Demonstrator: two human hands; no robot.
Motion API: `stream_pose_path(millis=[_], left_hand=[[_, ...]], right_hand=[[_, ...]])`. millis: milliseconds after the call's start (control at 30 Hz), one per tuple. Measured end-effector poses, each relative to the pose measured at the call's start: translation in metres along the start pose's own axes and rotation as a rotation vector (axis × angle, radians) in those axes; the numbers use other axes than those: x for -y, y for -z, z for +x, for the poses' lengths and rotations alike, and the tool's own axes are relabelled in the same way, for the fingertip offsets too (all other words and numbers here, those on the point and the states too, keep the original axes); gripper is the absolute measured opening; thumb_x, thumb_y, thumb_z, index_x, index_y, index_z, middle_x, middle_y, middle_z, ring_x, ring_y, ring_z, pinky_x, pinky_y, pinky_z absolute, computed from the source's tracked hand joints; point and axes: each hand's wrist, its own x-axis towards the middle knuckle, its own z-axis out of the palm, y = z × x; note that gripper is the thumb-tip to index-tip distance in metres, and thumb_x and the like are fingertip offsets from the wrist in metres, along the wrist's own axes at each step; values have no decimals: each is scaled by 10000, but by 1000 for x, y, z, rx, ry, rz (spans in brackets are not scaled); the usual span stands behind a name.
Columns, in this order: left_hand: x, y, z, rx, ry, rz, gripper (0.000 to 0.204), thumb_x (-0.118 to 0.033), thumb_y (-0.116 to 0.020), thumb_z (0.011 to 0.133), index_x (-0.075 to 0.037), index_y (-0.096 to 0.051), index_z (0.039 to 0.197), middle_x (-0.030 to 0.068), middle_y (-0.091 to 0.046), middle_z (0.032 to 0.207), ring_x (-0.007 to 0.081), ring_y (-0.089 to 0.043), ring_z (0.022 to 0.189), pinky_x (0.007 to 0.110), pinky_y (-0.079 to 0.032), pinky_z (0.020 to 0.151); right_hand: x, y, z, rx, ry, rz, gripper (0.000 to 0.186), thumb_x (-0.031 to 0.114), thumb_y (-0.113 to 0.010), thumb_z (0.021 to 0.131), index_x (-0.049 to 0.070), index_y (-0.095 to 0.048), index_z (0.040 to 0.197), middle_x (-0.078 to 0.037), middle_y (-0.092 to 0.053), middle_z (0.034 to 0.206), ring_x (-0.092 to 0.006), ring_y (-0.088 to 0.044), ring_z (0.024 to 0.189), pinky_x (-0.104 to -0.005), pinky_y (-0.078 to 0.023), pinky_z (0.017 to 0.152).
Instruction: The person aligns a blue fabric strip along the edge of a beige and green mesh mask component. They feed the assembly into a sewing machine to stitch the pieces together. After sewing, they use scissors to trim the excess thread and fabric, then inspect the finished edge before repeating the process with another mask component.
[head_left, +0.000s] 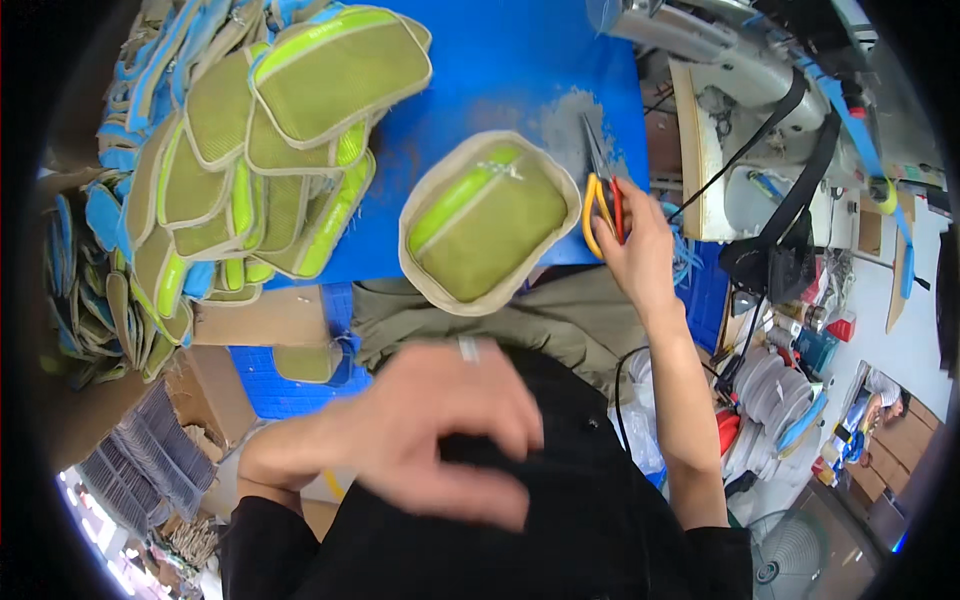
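My left hand (430, 420) hangs blurred in front of my dark clothing, thumb and fingers apart, holding nothing. At the right of the blue work table (490, 70), my right hand (640, 245) has its fingers on scissors with yellow and red handles (592, 205), their points toward the far edge. Left of them lies an oval olive-and-lime pouch piece (485, 240) with a beige rim, near the table's front edge. A large overlapping pile of similar olive panels with lime strips (330, 85) fills the table's left side, with blue-trimmed pieces at its outer edge.
A sewing machine (740, 110) with hanging straps stands at the right, above cluttered supplies and white rolls (760, 410). Another person (885, 395) appears at far right. A fan (785, 550) is at lower right. Cardboard boxes (250, 325) and olive cloth (560, 300) lie below the table's front edge.
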Motion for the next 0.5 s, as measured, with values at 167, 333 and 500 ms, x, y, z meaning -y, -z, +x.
stream_pose_path(millis=[167, 333, 500], left_hand=[[-43, -43, 15, 109, -224, -839, 629, -663, -826, 784, -88, -571, 750, 68, -576, 732, 290, -575, 622, 357, -400, 535], [-33, -43, 14, 224, -191, -910, 611, -589, -891, 741, -121, -500, 699, 50, -498, 676, 290, -515, 587, 371, -371, 518], [-29, -41, 9, 253, -183, -903, 547, -510, -890, 753, -115, -515, 712, 57, -520, 690, 294, -533, 601, 373, -391, 531]], right_hand=[[4, -2, 14, -63, -23, 41, 345, 124, -786, 880, 2, -709, 1194, -150, -640, 1094, -257, -646, 870, -378, -535, 827], [39, -7, 36, -31, -100, 215, 289, 164, -752, 923, -12, -720, 1149, -153, -694, 1017, -255, -672, 852, -378, -536, 795], [47, -31, 54, 4, 18, 203, 267, 210, -706, 940, 0, -721, 1103, -171, -711, 943, -301, -692, 846, -408, -544, 769]])
